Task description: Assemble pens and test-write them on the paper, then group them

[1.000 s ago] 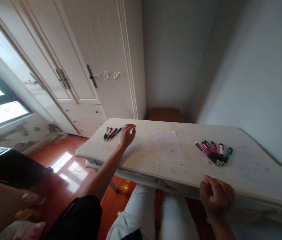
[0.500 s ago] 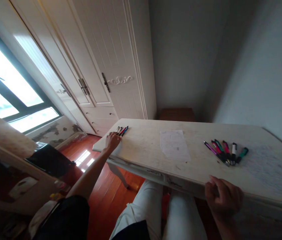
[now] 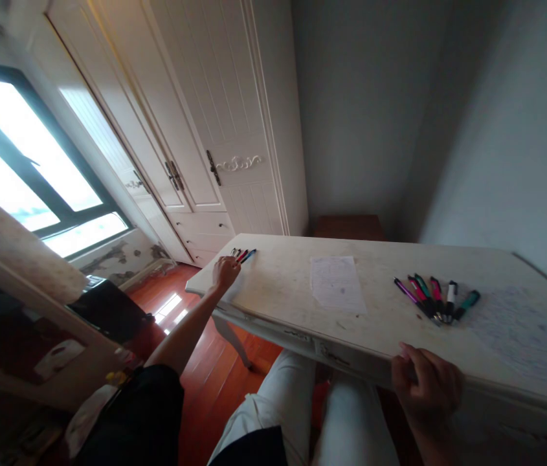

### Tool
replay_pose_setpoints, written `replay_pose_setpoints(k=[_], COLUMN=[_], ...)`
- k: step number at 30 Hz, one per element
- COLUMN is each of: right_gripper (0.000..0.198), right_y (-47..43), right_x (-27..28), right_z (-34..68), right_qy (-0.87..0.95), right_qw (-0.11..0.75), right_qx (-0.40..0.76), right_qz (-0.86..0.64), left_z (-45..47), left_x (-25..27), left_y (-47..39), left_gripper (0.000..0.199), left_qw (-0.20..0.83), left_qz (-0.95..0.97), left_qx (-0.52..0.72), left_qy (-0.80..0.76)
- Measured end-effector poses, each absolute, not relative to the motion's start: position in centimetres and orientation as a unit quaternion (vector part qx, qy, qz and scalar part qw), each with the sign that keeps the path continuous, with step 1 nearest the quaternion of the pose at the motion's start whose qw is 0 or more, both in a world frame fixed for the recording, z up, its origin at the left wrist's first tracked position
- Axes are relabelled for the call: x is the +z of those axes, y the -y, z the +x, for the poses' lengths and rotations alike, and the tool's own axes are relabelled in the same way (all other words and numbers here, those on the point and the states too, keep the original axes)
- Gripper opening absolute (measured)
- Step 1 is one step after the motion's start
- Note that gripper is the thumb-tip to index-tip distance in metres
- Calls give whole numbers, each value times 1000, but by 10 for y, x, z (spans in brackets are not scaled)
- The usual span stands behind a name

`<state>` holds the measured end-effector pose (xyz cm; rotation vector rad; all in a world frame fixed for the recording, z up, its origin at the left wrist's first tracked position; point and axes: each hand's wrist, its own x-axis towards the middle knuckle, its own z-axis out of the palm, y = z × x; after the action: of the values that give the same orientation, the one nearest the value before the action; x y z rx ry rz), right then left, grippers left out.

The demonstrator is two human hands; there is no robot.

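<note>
At the left end of the white desk (image 3: 283,278), my left hand (image 3: 227,273) has its fingers closed over a small group of pens (image 3: 247,255). Blue, red and pale pen ends stick out past the fingers; the rest is hidden beneath them, so how many the hand grips is unclear. My right hand (image 3: 427,382) is curled loosely at the front edge of the desk, with nothing seen in it. Beyond it, several pens (image 3: 435,301) in purple, pink, green and white lie fanned out. A sheet of written paper (image 3: 336,285) lies mid-desk.
Bluish scribble marks (image 3: 525,330) cover the right part of the desktop. A white wardrobe (image 3: 234,110) stands behind the left end, and a grey wall (image 3: 520,129) is at the right. Left of the desk, a black box-like object (image 3: 108,310) is near the window (image 3: 35,162).
The view has shifted slightly. My left hand stays at the left pens, its fingers drawn in a little more over them. My right hand remains curled at the desk edge.
</note>
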<state>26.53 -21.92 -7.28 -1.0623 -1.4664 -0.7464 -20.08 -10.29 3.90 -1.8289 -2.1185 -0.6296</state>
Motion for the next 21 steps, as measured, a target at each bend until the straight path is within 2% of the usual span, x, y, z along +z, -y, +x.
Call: replay_pose_setpoints(k=[3,6,12,21], right_gripper=[15,10,9,9], right_y=[220,221,221,226], right_x=[-75,-74,-74,-73], right_z=[266,267,269,271], right_qy=[625,629,641,652], right_qw=[559,553,544,534], right_qx=[-305,-308,-315,-292], right_qz=[-451,-451,-440,-452], left_z=[-194,-183,-142,-72], left_x=[50,63,74,44], left_y=[104,101,82,65], left_gripper=[24,22,28,30], left_qw=[161,153,-42,-219], left_qz=[-630,-625,-617,-578], left_qx=[-280,-423,-557,-637], left_qy=[706,638,555,461])
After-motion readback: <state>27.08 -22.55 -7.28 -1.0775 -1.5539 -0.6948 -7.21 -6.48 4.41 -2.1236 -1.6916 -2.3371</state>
